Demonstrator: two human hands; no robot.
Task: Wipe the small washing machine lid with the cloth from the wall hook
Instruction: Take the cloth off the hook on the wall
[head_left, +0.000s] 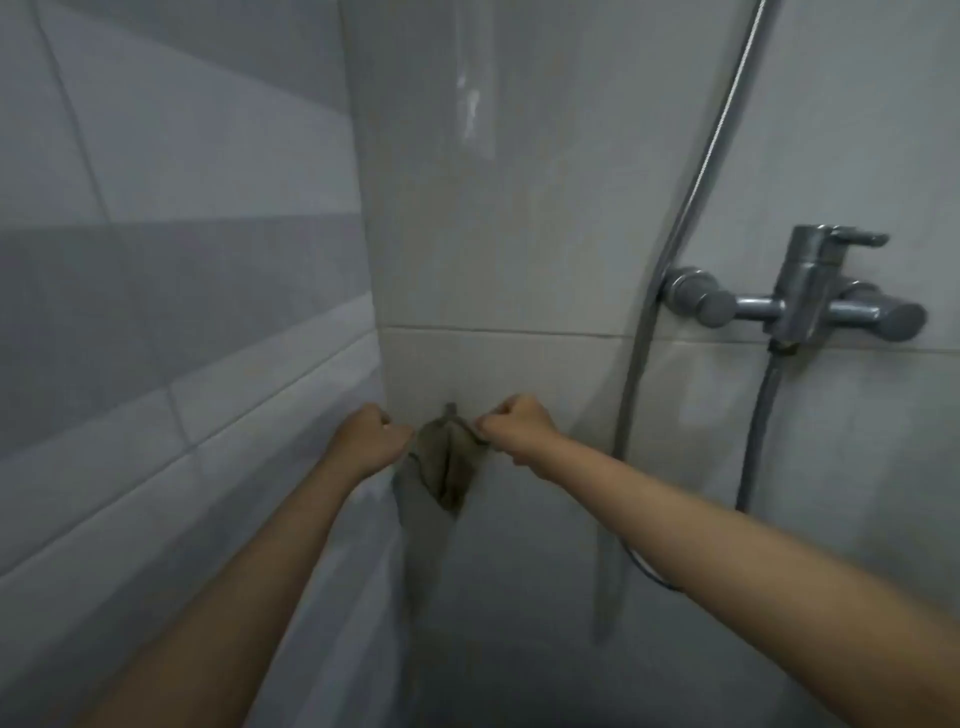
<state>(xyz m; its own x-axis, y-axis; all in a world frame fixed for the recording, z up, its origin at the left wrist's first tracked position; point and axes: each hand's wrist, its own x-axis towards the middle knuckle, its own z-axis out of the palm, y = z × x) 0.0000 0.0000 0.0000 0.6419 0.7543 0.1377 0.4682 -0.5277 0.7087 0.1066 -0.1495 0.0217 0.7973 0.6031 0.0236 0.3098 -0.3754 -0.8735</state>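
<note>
A small brownish-green cloth (448, 465) hangs from a wall hook (450, 409) on the tiled wall, low in the middle of the head view. My left hand (370, 439) is closed on the cloth's left edge. My right hand (515, 423) pinches its upper right edge with closed fingers. Both arms reach forward from the bottom of the frame. The washing machine is not in view.
A chrome shower mixer tap (810, 293) juts from the wall at the right, with a metal hose (696, 187) curving down beside it. A grey striped tiled wall (156, 260) meets the corner on the left.
</note>
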